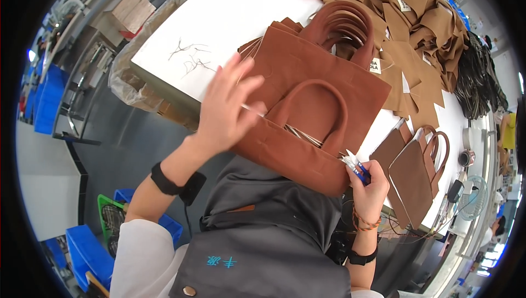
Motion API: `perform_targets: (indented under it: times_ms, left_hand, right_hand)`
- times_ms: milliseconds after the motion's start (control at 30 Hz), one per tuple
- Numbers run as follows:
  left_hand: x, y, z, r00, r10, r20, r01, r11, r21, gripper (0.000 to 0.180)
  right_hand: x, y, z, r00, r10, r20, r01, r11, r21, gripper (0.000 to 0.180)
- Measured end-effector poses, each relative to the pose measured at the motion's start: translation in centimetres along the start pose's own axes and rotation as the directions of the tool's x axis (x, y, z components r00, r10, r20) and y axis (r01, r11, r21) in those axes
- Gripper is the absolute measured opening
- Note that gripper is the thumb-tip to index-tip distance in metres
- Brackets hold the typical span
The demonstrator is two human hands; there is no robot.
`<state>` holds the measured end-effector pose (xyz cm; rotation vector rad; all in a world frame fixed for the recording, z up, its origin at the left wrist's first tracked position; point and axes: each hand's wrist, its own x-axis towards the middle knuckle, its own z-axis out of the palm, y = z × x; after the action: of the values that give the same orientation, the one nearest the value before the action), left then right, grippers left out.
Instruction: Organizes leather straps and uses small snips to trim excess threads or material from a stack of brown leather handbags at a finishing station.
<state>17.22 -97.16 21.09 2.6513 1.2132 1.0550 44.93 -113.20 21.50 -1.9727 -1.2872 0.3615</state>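
Snips (351, 162) in the right hand (371, 186), reddish-brown bag (293, 158) across the table's (156, 59) near edge.
Right fingers are clamped on the snips beside the bag's right end; the left hand (223, 112) hovers at its left side, fingers spread apart.

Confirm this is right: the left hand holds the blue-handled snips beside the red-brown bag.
Not quite: the head view shows the right hand holding the blue-handled snips beside the red-brown bag.
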Motion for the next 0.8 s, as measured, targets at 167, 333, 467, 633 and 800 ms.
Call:
perform_targets:
  times_ms: [167, 333, 467, 633, 800]
  left_hand:
    - [-2.8, 1.7, 0.0, 0.981, 0.125, 0.146, -0.115, 0.990, -0.081, 0.060]
    - [-2.6, 0.5, 0.0, 0.998, 0.018, -0.052, -0.021, 0.998, -0.067, 0.044]
    - [-2.3, 2.0, -1.7, 1.000, 0.017, 0.004, -0.016, 0.975, -0.223, 0.033]
    - [-2.6, 2.7, -0.6, 0.987, 0.003, 0.158, 0.053, 0.935, -0.351, 0.026]
    - [-2.8, 2.5, -0.5, 0.984, 0.019, 0.176, 0.044, 0.937, -0.346, 0.021]
  right_hand:
    - [0.3, -0.4, -0.3, 1.000, -0.024, 0.002, 0.024, 0.999, -0.027, 0.020]
    - [0.4, -0.8, -0.3, 0.997, -0.051, -0.054, 0.047, 0.996, -0.074, 0.020]
    - [0.1, -2.9, 0.3, 0.993, 0.002, -0.118, 0.008, 0.996, 0.084, 0.023]
    - [-0.8, -5.6, 2.4, 0.993, -0.092, 0.073, 0.065, 0.949, 0.307, 0.029]
    - [-0.6, -7.0, 4.2, 0.973, -0.143, 0.180, 0.087, 0.954, 0.287, 0.027]
